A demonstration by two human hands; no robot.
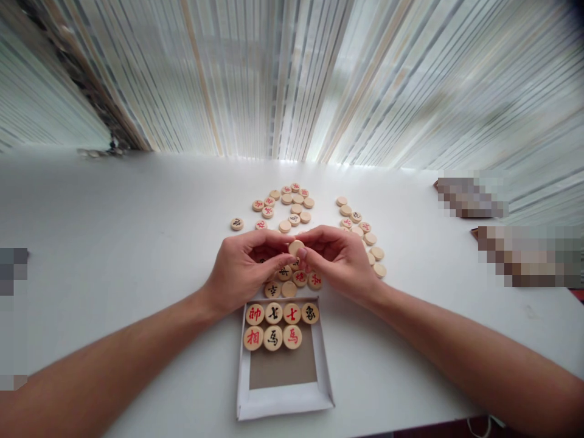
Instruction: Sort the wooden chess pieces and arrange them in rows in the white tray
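Note:
Between my two hands is a round wooden Chinese chess piece [297, 248], its plain side toward me. My right hand [344, 261] pinches it, with the thumb on its face. My left hand [239, 264] is closed on its left edge, fingertips and thumb touching it. Just below the hands lies a shallow white box [285, 401]. Inside it, two rows of pieces lie face up, among them a red-marked piece [253, 337] and a black-marked piece [310, 313]. More loose pieces, such as a blank-side one [289, 289], lie under and between my hands, partly hidden.
Loose pieces are scattered beyond my hands, including a black-marked one [236, 224] at the left and a plain one [379, 270] at the right. A striped string curtain [246, 79] hangs along the back of the white table [137, 243]. Blurred objects lie at the right edge.

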